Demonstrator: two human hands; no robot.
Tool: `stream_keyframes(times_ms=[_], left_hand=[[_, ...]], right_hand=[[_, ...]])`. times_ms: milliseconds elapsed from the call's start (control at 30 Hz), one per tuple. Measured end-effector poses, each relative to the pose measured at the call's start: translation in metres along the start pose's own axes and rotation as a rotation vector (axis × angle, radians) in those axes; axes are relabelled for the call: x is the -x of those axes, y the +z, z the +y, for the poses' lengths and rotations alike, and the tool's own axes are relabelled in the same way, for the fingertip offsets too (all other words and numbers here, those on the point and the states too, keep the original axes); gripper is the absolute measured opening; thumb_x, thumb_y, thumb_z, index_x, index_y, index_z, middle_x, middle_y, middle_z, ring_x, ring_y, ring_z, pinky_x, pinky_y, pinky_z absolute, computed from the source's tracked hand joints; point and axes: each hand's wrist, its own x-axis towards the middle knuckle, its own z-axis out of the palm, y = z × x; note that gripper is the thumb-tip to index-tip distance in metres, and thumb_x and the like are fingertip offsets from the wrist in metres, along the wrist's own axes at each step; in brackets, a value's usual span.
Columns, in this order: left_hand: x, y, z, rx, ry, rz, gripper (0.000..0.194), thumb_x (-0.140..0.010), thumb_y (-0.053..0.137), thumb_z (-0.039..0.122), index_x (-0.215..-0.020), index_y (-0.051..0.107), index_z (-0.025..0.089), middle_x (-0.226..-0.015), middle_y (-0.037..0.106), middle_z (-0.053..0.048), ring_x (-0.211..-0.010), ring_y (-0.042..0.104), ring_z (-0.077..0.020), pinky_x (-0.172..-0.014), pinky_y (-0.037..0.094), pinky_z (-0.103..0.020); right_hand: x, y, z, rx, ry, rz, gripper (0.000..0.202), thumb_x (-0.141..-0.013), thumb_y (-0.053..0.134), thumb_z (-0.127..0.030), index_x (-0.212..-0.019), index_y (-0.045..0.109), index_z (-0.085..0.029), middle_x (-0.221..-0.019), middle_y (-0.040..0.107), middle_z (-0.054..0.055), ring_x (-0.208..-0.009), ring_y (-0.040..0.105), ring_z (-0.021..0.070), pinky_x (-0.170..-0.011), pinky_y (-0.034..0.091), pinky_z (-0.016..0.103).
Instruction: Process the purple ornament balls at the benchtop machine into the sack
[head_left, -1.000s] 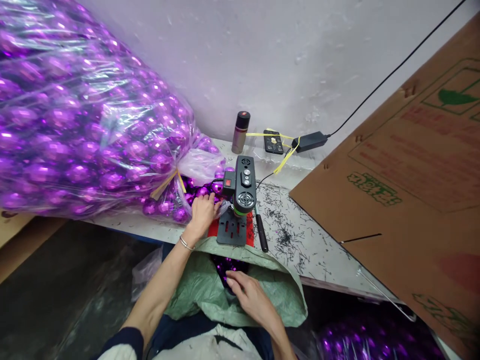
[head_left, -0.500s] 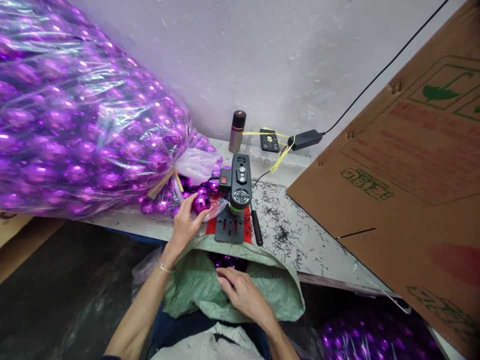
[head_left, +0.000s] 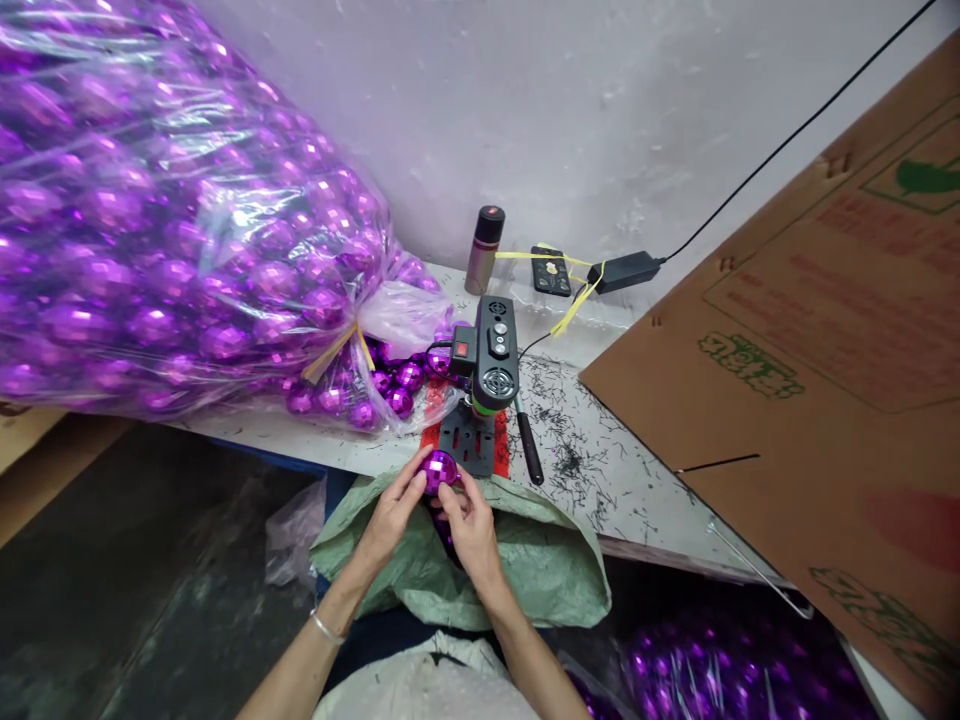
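The ball (head_left: 439, 471) is before the machine (head_left: 496, 350), bag (head_left: 150, 230) left, carton (head_left: 810, 340) right

No legible text. Cardboard box (head_left: 757, 430) carries green lettering (head_left: 750, 366) and faded red lines (head_left: 847, 290), too blurred to read, plus part of a framed green pictogram (head_left: 930, 178).

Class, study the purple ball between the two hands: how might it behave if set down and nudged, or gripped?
The purple ball would probably roll if nudged, being round. Its glossy, faceted surface may feel slippery. It is likely light for its size: the left hand and right hand hold it near the ends of their fingers.
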Motion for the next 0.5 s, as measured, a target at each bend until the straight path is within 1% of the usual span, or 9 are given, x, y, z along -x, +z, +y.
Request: stream_keyframes(times_ms=[67,167,267,333,400,433,500], left_hand=[[0.001,0.001,-0.004,-0.018,0.005,-0.022,0.07,-0.085,0.065,0.064,-0.14,0.062,0.021,-0.147,0.061,-0.01,-0.14,0.054,-0.031,-0.119,0.042,-0.044],[-0.001,0.003,-0.007,0.006,0.002,-0.033,0.074,-0.082,0.07,0.061,-0.142,0.06,0.02,-0.145,0.063,-0.011,-0.131,0.061,-0.0301,-0.113,0.048,-0.041],[-0.009,0.009,-0.008,0.055,-0.028,-0.042,0.071,-0.081,0.071,0.061,-0.137,0.063,0.018,-0.136,0.069,-0.012,-0.124,0.066,-0.0291,-0.109,0.051,-0.041],[-0.022,0.014,-0.009,0.091,-0.03,0.014,0.068,-0.081,0.071,0.06,-0.133,0.065,0.017,-0.131,0.071,-0.012,-0.121,0.067,-0.0282,-0.108,0.052,-0.04],[-0.041,0.02,-0.01,0.117,-0.005,0.113,0.066,-0.082,0.071,0.059,-0.133,0.064,0.017,-0.131,0.071,-0.012,-0.121,0.067,-0.0268,-0.107,0.052,-0.039],[-0.052,0.023,-0.01,0.116,0.015,0.151,0.066,-0.082,0.072,0.057,-0.134,0.063,0.018,-0.131,0.071,-0.012,-0.121,0.067,-0.0262,-0.107,0.051,-0.039],[-0.071,0.029,-0.012,0.074,0.06,0.168,0.066,-0.08,0.074,0.054,-0.134,0.062,0.018,-0.13,0.072,-0.012,-0.119,0.068,-0.0255,-0.108,0.051,-0.039]], right_hand=[[0.0,0.0,0.002,-0.14,0.07,-0.022,0.073,-0.074,0.075,-0.067,-0.127,0.066,-0.018,-0.082,0.075,0.003,-0.068,0.068,0.0152,-0.061,0.058,0.026],[0.0,0.001,0.001,-0.337,0.169,-0.074,0.064,-0.069,0.08,-0.066,-0.112,0.072,-0.019,-0.089,0.075,0.004,-0.068,0.068,0.013,-0.057,0.055,0.023],[-0.002,0.0,-0.003,-0.435,0.223,-0.069,0.059,-0.067,0.083,-0.064,-0.104,0.074,-0.019,-0.088,0.075,0.004,-0.068,0.069,0.0125,-0.056,0.053,0.021],[-0.003,-0.002,-0.003,-0.428,0.217,-0.034,0.059,-0.067,0.082,-0.065,-0.103,0.074,-0.019,-0.09,0.076,0.005,-0.07,0.07,0.0131,-0.058,0.053,0.021],[-0.002,-0.004,0.0,-0.381,0.197,-0.032,0.06,-0.069,0.08,-0.068,-0.103,0.075,-0.018,-0.093,0.077,0.007,-0.071,0.07,0.0133,-0.061,0.054,0.023],[-0.001,-0.005,0.003,-0.351,0.186,-0.053,0.061,-0.07,0.078,-0.069,-0.102,0.076,-0.018,-0.094,0.078,0.008,-0.071,0.07,0.0133,-0.061,0.053,0.023],[0.004,-0.006,0.012,-0.298,0.174,-0.126,0.061,-0.071,0.076,-0.071,-0.101,0.077,-0.017,-0.091,0.078,0.009,-0.068,0.069,0.0134,-0.06,0.053,0.025]])
